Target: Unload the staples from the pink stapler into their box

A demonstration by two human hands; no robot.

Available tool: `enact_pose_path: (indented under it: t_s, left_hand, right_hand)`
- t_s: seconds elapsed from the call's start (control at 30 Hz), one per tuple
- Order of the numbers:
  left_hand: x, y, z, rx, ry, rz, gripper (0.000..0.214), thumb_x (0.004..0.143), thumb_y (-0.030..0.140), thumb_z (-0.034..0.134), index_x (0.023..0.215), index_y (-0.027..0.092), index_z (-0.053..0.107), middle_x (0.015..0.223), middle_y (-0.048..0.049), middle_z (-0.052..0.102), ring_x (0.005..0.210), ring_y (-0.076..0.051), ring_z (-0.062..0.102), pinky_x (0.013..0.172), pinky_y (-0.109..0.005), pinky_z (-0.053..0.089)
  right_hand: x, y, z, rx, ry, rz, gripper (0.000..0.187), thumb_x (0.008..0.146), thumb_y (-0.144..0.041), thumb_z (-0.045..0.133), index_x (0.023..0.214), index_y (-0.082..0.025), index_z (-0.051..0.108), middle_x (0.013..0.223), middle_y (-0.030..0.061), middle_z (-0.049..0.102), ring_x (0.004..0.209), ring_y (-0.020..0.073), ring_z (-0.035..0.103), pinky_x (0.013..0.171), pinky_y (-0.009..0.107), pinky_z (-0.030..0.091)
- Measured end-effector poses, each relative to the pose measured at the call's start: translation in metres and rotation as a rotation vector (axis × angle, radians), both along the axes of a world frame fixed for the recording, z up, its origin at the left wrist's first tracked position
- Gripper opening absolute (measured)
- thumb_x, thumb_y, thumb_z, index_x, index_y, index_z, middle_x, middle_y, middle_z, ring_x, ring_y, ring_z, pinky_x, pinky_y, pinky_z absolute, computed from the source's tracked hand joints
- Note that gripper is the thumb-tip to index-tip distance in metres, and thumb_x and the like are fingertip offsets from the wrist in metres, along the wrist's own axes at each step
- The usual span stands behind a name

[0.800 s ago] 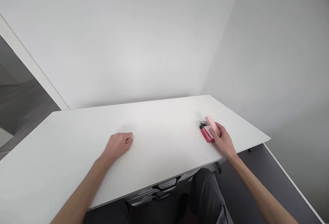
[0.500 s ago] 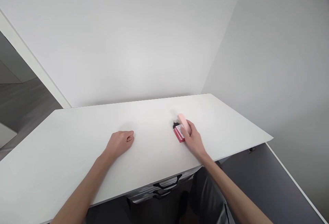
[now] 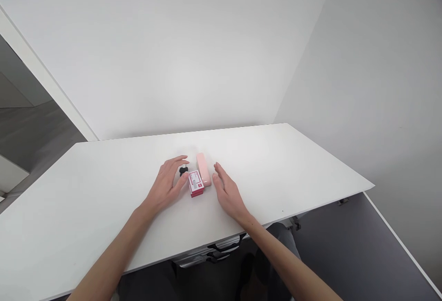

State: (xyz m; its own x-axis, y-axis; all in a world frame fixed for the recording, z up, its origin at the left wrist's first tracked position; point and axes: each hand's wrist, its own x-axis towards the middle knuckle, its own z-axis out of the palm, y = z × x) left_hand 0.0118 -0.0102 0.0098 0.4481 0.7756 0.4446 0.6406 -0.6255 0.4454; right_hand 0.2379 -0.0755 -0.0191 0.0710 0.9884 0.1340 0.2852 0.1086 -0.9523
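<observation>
A pink stapler (image 3: 203,169) lies on the white table (image 3: 103,186) near its middle. A small red and white box (image 3: 195,184) sits against the stapler's left side, and a small black object (image 3: 183,170) lies just left of that. My left hand (image 3: 169,183) is open, its fingers curved round the left of the black object and the box. My right hand (image 3: 227,190) is open too, just right of the stapler, a small gap between them. Neither hand holds anything.
White walls rise behind and to the right of the table. Under the table's front edge a metal drawer with black handles (image 3: 221,248) shows, and my dark-trousered legs below it. Grey floor lies at the far left and right.
My right hand slid the stapler, box and black object leftward from the table's right part to its middle and let go. My left hand uncurled and moved right up to them.
</observation>
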Motion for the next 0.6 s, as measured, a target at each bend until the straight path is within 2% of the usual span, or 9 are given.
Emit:
enact_pose_path:
  t_s: [0.1, 0.27, 0.4, 0.5, 0.6]
  left_hand:
    - [0.0, -0.001, -0.002, -0.075, 0.072, -0.056, 0.04, 0.106, 0.045, 0.039, 0.142, 0.032, 0.054, 0.159, -0.0028, 0.048, 0.149, -0.027, 0.037, 0.123, -0.049, 0.031]
    - [0.001, 0.0, -0.004, -0.193, 0.085, 0.057, 0.049, 0.106, 0.051, 0.034, 0.144, 0.028, 0.055, 0.153, -0.0075, 0.053, 0.146, -0.03, 0.042, 0.117, -0.05, 0.041]
    - [0.003, 0.005, -0.007, -0.159, 0.085, 0.133, 0.048, 0.106, 0.05, 0.029, 0.132, 0.024, 0.061, 0.137, -0.0079, 0.066, 0.137, -0.028, 0.051, 0.114, -0.048, 0.043]
    - [-0.001, 0.013, -0.011, -0.085, 0.132, 0.251, 0.043, 0.103, 0.049, 0.037, 0.123, 0.023, 0.065, 0.129, -0.0092, 0.071, 0.128, -0.031, 0.058, 0.107, -0.048, 0.047]
    - [-0.015, 0.02, -0.017, -0.019, 0.149, 0.384, 0.041, 0.101, 0.042, 0.038, 0.123, 0.021, 0.066, 0.127, -0.0118, 0.072, 0.125, -0.033, 0.061, 0.107, -0.051, 0.046]
  right_hand:
    - [-0.001, -0.001, -0.001, 0.013, -0.04, 0.016, 0.074, 0.105, -0.064, 0.035, 0.165, -0.021, 0.033, 0.169, 0.0042, 0.036, 0.158, 0.0252, 0.032, 0.13, 0.047, 0.025]
    - [-0.003, -0.003, -0.001, -0.006, -0.046, 0.013, 0.073, 0.105, -0.062, 0.036, 0.164, -0.02, 0.034, 0.169, 0.0045, 0.037, 0.157, 0.0255, 0.032, 0.13, 0.047, 0.026]
    - [-0.002, -0.003, 0.0, -0.015, -0.06, 0.01, 0.072, 0.105, -0.061, 0.035, 0.163, -0.018, 0.035, 0.168, 0.0053, 0.038, 0.157, 0.0258, 0.033, 0.129, 0.046, 0.027]
    - [-0.001, -0.003, 0.0, -0.025, -0.065, 0.004, 0.072, 0.105, -0.061, 0.035, 0.163, -0.018, 0.037, 0.168, 0.0055, 0.039, 0.156, 0.0265, 0.035, 0.129, 0.047, 0.028]
    - [-0.001, -0.002, -0.001, -0.028, -0.067, 0.009, 0.072, 0.105, -0.061, 0.036, 0.162, -0.019, 0.038, 0.167, 0.0052, 0.04, 0.156, 0.0267, 0.035, 0.129, 0.047, 0.028]
